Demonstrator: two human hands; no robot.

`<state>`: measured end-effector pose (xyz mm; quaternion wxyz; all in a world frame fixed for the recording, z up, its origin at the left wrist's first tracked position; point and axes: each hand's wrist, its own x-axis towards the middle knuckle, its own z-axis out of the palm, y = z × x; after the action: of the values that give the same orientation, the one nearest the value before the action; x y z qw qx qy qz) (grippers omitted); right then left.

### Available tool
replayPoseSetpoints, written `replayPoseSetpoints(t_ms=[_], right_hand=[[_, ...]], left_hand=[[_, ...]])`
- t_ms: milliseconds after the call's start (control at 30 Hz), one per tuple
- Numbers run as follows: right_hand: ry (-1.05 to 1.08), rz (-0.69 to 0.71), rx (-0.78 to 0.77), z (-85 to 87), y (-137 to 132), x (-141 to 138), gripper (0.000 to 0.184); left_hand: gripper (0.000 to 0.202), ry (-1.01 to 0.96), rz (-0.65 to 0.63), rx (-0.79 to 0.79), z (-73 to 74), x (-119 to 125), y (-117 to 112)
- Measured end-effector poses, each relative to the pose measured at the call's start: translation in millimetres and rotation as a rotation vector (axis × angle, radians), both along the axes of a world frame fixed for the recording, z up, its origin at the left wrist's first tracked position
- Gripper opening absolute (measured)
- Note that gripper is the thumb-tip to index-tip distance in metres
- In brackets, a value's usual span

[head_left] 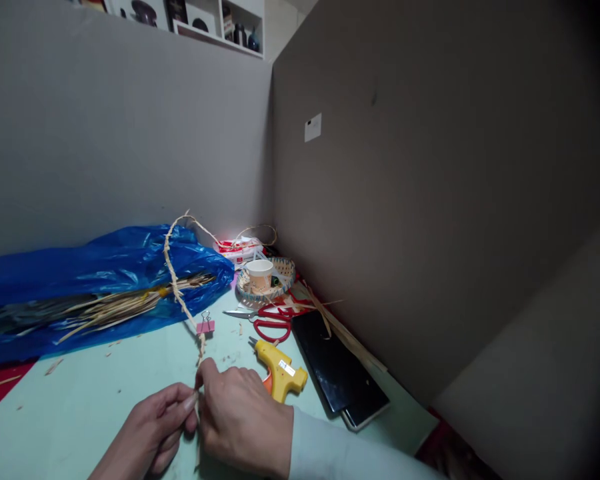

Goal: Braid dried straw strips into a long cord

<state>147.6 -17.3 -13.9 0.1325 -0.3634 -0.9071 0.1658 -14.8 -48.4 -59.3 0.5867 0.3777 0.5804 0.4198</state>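
A long pale braided straw cord (pixel 173 267) arches up from the table and runs down to my hands. A pink binder clip (pixel 206 327) with its wire handles raised sits on it just beyond my fingers. My left hand (pixel 160 427) pinches the near end of the cord between thumb and forefinger. Right beside it, my right hand (pixel 243 413) has its fingers curled in on the same cord; its fingertips are partly hidden behind the back of the hand. Loose strand ends hang below the grip. A yellow glue gun (pixel 280 370) lies close to my right hand.
Red-handled scissors (pixel 273 329) lie behind the glue gun. Two dark phones or tablets (pixel 337 367) overlap at right. A small woven basket (pixel 284 268) holds a paper cup (pixel 260 275). Straw bundles (pixel 125 303) rest on a blue plastic bag (pixel 115 243). Grey partitions (pixel 405 187) enclose the table (pixel 85 413).
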Motion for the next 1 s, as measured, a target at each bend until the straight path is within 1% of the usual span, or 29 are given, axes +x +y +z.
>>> replayPoseSetpoints(t_ms=[100, 167, 233, 267, 300, 333, 433, 567, 667, 800, 1000], right_hand=[[0.015, -0.024, 0.057, 11.3, 21, 13, 0.026], [0.011, -0.11, 0.068, 23.0, 43, 32, 0.018], [-0.037, -0.304, 0.145, 33.5, 66, 58, 0.02], [-0.101, -0.409, 0.183, 36.6, 76, 71, 0.02], [-0.168, -0.482, 0.209, 37.7, 85, 83, 0.02], [-0.194, -0.51, 0.214, 37.0, 93, 92, 0.019], [-0.256, -0.521, 0.182, 26.9, 107, 106, 0.018], [-0.288, -0.53, 0.194, 15.6, 110, 100, 0.019], [-0.303, -0.539, 0.2, 15.5, 110, 98, 0.02], [-0.307, -0.549, 0.209, 17.8, 110, 105, 0.027], [-0.295, -0.491, 0.181, 16.8, 112, 112, 0.019]], left_hand=[[0.041, 0.016, 0.016, 0.003, 3.4, 2, -1], [0.044, 0.029, 0.008, 0.006, 4.4, 2, -2], [0.046, 0.045, 0.015, 0.006, 4.3, 2, -2], [0.047, 0.051, 0.025, 0.007, 3.9, 2, -2], [0.047, 0.054, 0.036, 0.01, 3.4, 2, -1], [0.048, 0.055, 0.046, 0.014, 2.8, 2, -1], [0.048, 0.043, 0.026, 0.008, 2.0, 2, -1], [0.048, 0.03, 0.049, -0.026, 5.9, 5, -1], [0.044, 0.022, 0.081, -0.062, 11.8, 9, -1], [0.044, 0.011, 0.096, -0.073, 17.3, 12, -2], [0.045, 0.014, 0.094, -0.057, 15.4, 11, -2]])
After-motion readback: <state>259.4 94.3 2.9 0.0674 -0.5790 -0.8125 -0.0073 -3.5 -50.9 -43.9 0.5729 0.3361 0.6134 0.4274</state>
